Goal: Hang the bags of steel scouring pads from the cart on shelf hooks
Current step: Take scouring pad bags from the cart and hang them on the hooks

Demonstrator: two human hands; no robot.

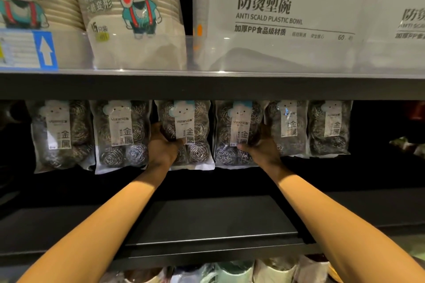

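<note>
Head view: below the shelf edge (pixel 207 87) hangs a row of six scouring-pad bags (pixel 119 131). My left hand (pixel 163 148) clasps the third bag (pixel 190 122) and my right hand (pixel 263 148) clasps the fourth bag (pixel 239 119). Hooks hidden, cart out of view.

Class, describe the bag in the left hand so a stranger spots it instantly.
Look under the dark shelf holding paper cups. Six scouring-pad bags hang in a row. Pick the third bag from the left, the only one the left hand grips.
</note>
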